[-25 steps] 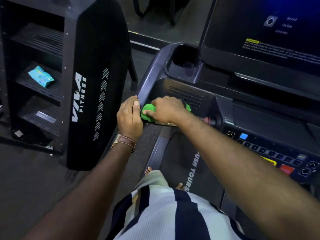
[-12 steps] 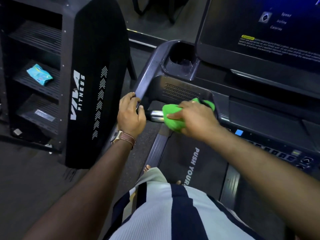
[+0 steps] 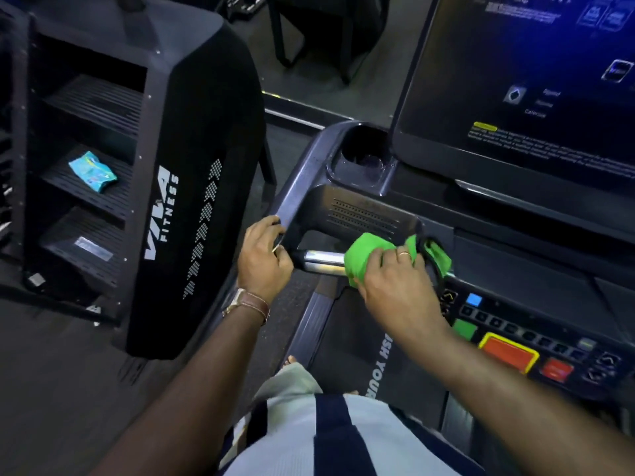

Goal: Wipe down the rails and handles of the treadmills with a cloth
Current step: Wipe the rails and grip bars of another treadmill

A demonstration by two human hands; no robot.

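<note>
Head view. My right hand (image 3: 391, 290) has the green cloth (image 3: 364, 257) wrapped round the metal handle bar (image 3: 321, 261) under the console; fingers are curled over the cloth and the bar, gripping both. The cloth sits toward the inner end of the bar, near the control panel (image 3: 536, 341), and a loose tail of it hangs past my fingers on that side. Bare polished metal shows between the cloth and my left hand (image 3: 263, 261).

My left hand grips the outer end of the bar where it meets the side rail (image 3: 295, 187), fingers curled round it, thumb on top. It steadies me; it holds no cloth.

Judgement on the step: the handle wipe is part done. To do it well, keep the cloth fully encircling the bar, squeeze firmly, and run it along the whole length while twisting, so the underside is covered. The patch under my left hand will need that hand lifted off. Keep the loose tail off the red stop button (image 3: 508, 352).
</note>
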